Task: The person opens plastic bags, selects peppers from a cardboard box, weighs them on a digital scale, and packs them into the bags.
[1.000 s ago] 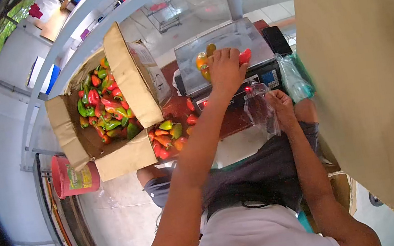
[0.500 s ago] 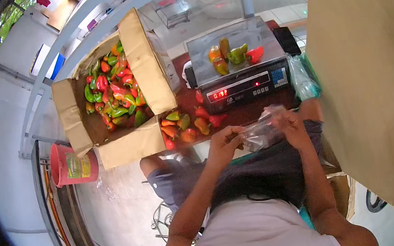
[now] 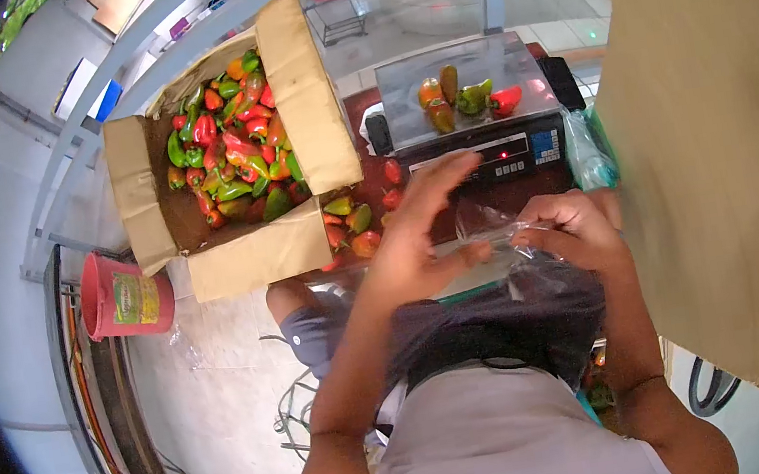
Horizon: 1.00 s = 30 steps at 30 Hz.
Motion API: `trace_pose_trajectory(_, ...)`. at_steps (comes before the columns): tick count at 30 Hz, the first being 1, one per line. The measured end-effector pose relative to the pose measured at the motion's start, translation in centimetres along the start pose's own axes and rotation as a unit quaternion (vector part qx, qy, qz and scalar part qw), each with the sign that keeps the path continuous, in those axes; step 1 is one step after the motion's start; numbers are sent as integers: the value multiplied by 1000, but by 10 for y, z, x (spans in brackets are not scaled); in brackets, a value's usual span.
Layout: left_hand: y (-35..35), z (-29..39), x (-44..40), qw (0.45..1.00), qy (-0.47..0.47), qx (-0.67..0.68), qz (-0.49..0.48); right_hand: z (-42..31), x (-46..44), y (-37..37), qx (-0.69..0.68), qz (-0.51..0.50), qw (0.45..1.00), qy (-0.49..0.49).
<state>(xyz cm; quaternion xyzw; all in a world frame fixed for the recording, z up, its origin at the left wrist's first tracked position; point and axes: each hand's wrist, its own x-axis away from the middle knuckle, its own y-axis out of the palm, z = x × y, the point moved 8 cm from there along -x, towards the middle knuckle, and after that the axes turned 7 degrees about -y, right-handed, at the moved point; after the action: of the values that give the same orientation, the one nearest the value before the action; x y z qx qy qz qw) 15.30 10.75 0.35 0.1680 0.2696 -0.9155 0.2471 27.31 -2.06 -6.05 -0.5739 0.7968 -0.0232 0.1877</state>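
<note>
A clear plastic bag (image 3: 526,279) hangs above my lap, its upper edge pinched in the fingers of my right hand (image 3: 580,226). My left hand (image 3: 414,242) is raised with fingers stretched and thumb apart; the thumb tip is near the bag, and I cannot tell if it touches. Behind that hand a digital scale (image 3: 537,152) is partly covered, display included. On its metal pan (image 3: 396,79) lie several peppers, among them a green pepper (image 3: 474,97) and a red pepper (image 3: 506,102). Loose peppers (image 3: 365,244) lie on the table, some hidden by my left hand.
An open cardboard box (image 3: 257,262) full of red and green peppers stands at the left. Plastic bags (image 3: 589,154) hang right of the scale. A pink bucket (image 3: 102,300) is on the floor at far left. A large tan board (image 3: 725,140) rises along the right.
My left hand has let go of the plastic bag, opened and moved up in front of the scale. My right hand still holds the bag. The camera view has shifted slightly.
</note>
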Motion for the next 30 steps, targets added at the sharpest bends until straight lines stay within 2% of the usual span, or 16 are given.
trace_pose_trajectory(2, 12, -1, -8, 994, 8, -28, -106, -12, -5, 1, 53, -49, 997, 14)
trace_pose_trajectory(4, 27, -24, -1, 965, -88, -15, -248, -11, -5, -4, 82, -76, 993, 42)
trace_pose_trajectory(5, 23, -24, -3, 979, -71, -14, -191, -6, -1, -12, 84, -79, 991, 62)
trace_pose_trajectory(6, 27, -35, 4, 972, -109, -20, -209, -2, 2, -18, 86, -80, 990, 80)
trace_pose_trajectory(8, 30, -57, 26, 952, -186, -34, -240, -2, 2, -26, 20, 8, 1000, -10)
trace_pose_trajectory(9, 37, -57, 38, 941, -185, -25, -281, -11, 0, -27, -15, 49, 997, -56)
trace_pose_trajectory(12, 26, -43, 49, 968, -157, 35, -193, -25, 3, -10, 86, 3, 996, 16)
trace_pose_trajectory(13, 22, -49, 54, 948, -224, 54, -219, -20, 0, -1, 67, -3, 997, -26)
trace_pose_trajectory(16, 9, -35, 54, 932, -250, 149, -216, -26, -3, 2, 55, -16, 998, -7)
trace_pose_trajectory(20, 3, -36, 44, 946, -265, 80, -172, -30, -9, 5, 67, -48, 997, -5)
trace_pose_trajectory(21, 14, -42, 48, 927, -291, 135, -195, -29, -11, 6, 72, -53, 996, -6)
trace_pose_trajectory(24, 26, -49, 54, 933, -242, 169, -205, -27, -12, 1, 83, -34, 996, -6)
trace_pose_trajectory(28, 16, -62, 58, 937, -293, 135, -133, -31, -9, -2, 118, -27, 993, -7)
trace_pose_trajectory(30, 17, -62, 62, 940, -306, 117, -92, -27, -8, 3, 119, -49, 991, 31)
